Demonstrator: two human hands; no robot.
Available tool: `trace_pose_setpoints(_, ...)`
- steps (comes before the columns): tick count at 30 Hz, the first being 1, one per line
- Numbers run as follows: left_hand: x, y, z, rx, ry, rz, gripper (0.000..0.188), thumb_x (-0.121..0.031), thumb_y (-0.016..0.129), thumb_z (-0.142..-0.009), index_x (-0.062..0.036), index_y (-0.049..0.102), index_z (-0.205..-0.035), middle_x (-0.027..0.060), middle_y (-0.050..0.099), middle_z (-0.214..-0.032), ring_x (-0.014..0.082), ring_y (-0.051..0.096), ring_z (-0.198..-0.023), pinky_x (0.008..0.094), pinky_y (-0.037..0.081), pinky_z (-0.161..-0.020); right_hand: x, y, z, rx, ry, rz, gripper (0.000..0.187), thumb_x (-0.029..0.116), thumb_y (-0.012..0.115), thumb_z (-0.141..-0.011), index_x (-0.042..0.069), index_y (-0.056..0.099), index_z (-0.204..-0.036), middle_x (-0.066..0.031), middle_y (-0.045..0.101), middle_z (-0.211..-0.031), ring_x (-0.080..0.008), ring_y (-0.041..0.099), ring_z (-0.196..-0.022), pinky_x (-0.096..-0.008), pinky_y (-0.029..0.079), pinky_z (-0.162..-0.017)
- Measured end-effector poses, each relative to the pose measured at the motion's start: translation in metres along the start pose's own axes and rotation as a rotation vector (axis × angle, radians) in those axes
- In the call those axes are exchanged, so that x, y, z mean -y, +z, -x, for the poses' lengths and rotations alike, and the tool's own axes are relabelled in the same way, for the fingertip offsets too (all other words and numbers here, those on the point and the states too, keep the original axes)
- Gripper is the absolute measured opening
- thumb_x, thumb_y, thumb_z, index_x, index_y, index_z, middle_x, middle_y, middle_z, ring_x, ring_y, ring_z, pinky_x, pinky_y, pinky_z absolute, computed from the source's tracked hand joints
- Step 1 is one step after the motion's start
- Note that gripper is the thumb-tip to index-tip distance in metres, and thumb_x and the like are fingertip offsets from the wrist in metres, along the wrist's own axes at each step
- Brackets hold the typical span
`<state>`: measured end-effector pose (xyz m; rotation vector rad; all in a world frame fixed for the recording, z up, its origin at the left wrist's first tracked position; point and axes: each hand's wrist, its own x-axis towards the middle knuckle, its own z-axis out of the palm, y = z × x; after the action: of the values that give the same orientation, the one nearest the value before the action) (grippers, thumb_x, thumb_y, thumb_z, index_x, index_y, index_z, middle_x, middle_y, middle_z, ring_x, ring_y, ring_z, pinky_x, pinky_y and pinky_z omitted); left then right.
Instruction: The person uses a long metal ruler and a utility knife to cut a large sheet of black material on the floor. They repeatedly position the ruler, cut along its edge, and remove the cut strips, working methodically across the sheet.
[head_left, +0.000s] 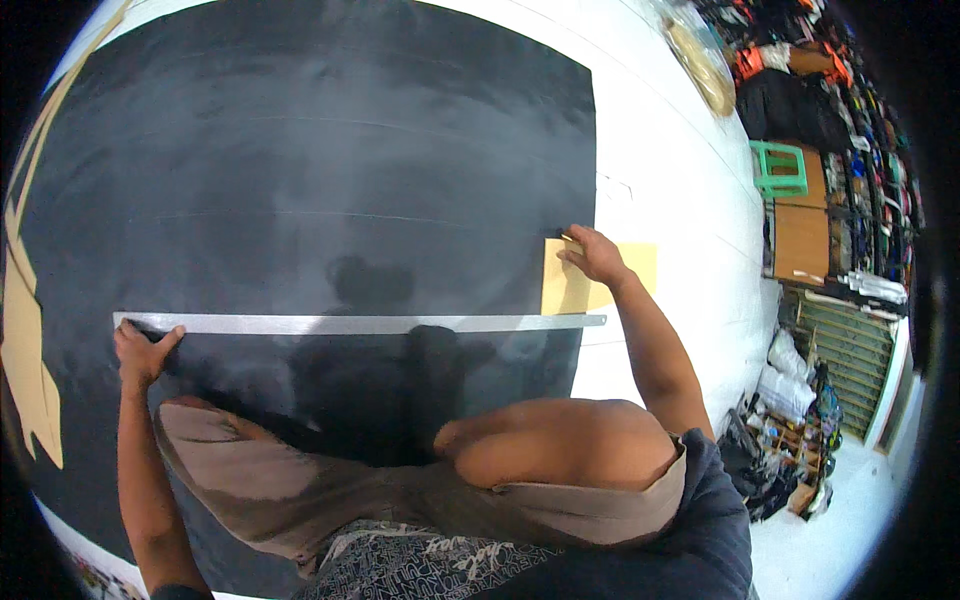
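A long metal ruler (370,325) lies crosswise on a large black sheet (330,160). Thumb and fingers spread apart, my left hand (145,352) rests against the ruler's left end. Toward the other end, my right hand (597,257) is over a flat yellow rectangular piece (640,270), which lies across the sheet's right edge with its lower side by the ruler. The right fingers are pinched together near the piece's upper edge; a small thin thing seems to be between them, too small to name. Faint pale lines cross the black sheet.
Long yellow offcuts (25,340) lie along the sheet's left edge. My bent legs (570,445) rest on its near part. White floor tiles (690,230) lie to the right. Beyond are a green plastic stool (780,168), loaded shelves and bags (785,390).
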<state>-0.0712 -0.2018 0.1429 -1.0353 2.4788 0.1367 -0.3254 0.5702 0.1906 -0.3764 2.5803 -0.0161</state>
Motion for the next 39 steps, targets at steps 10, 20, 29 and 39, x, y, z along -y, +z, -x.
trace_pose_setpoints(10,0.019,0.015,-0.019,0.080,-0.063,-0.052,0.138,-0.073,0.081,-0.067,0.0121,0.017,-0.154,0.0328,0.026,-0.156,0.0493,0.031,-0.145,0.0541,0.035,-0.117,0.008,0.014,0.011,-0.125,0.043,-0.101,0.037,0.034,0.075,-0.089,0.009,0.064,-0.114,-0.0132,0.067,-0.109,-0.0351,0.064,-0.105,-0.0452,0.052,-0.088)
trace_pose_setpoints(20,0.017,0.009,-0.018,0.088,-0.058,-0.011,0.143,-0.075,0.082,-0.063,0.0127,0.014,-0.154,0.0348,0.023,-0.156,0.0492,0.031,-0.145,0.0539,0.036,-0.117,0.007,0.020,0.018,-0.227,0.039,-0.116,0.039,0.035,0.076,-0.088,0.011,0.064,-0.116,-0.0106,0.066,-0.108,-0.0355,0.064,-0.103,-0.0451,0.053,-0.086)
trace_pose_setpoints(29,0.009,0.006,-0.010,0.080,-0.079,-0.018,0.139,-0.071,0.083,-0.066,0.0139,0.016,-0.153,0.0340,0.026,-0.155,0.0495,0.033,-0.144,0.0544,0.036,-0.117,0.003,0.022,0.017,-0.238,0.027,-0.107,0.040,0.037,0.076,-0.087,0.011,0.067,-0.116,-0.0112,0.067,-0.107,-0.0344,0.064,-0.105,-0.0446,0.052,-0.087)
trace_pose_setpoints(39,0.022,0.009,-0.016,0.072,-0.077,0.004,0.143,-0.075,0.082,-0.065,0.0130,0.013,-0.154,0.0333,0.024,-0.156,0.0496,0.032,-0.144,0.0562,0.036,-0.116,0.011,0.023,0.017,-0.255,0.034,-0.107,0.041,0.035,0.078,-0.087,0.009,0.067,-0.117,-0.0120,0.068,-0.108,-0.0351,0.065,-0.102,-0.0436,0.053,-0.086)
